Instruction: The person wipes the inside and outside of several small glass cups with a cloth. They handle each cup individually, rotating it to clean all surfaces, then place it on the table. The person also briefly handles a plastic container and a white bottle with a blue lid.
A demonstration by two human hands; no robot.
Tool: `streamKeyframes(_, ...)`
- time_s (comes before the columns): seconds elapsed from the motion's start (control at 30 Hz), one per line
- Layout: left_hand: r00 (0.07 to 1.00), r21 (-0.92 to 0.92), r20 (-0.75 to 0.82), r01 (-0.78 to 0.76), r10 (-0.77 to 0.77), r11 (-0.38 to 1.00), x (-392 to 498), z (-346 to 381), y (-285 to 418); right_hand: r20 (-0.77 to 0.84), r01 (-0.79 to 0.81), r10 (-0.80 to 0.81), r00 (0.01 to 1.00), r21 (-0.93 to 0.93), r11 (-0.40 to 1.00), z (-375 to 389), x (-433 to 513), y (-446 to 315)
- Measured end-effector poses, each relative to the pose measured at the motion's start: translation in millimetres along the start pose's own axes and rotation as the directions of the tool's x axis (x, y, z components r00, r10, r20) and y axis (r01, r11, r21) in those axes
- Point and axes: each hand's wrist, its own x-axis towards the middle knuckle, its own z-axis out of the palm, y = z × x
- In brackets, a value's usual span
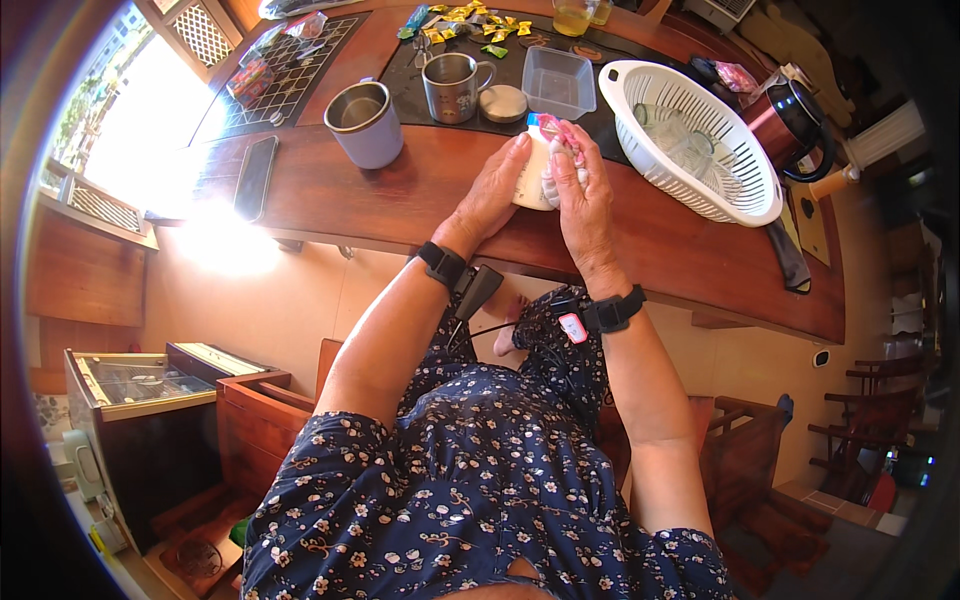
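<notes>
Above the front edge of the wooden table, my left hand holds a cream-coloured bottle with a blue part at its top. The bottle bears writing and tilts slightly. My right hand presses a crumpled pink and white cloth against the bottle's right side. Fingers and cloth hide much of the bottle. Just beyond my hands are a round lid, a steel mug and a clear plastic container. A lilac mug stands to their left.
A white slotted basket with drinking glasses stands at right, beside a dark red kettle. A smartphone lies at left. Yellow-wrapped sweets are scattered at the back. A dark cloth hangs near the right edge.
</notes>
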Motion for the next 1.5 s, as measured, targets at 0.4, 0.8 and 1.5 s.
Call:
streamKeyframes(0.4, 0.991, -0.332, -0.029, 0.114, -0.131, 0.936, 6.6, -5.6, -11.0, -0.091, -0.110, 0.082, 0.993, -0.375, 0.921, -12.9, -12.2, 26.2)
streamKeyframes(0.8, 0.988, -0.273, 0.152, 0.060, -0.019, 0.960, 0.0, 1.6, 5.4, -0.195, -0.107, 0.009, 0.981, -0.502, 0.858, -71.7, 14.4, -23.5)
streamKeyframes(1.5, 0.991, -0.300, 0.130, 0.061, -0.023, 0.952, 2.7, -2.6, -0.5, -0.026, 0.210, -0.261, 0.965, -0.518, 0.829, -3.1, -10.1, -16.1)
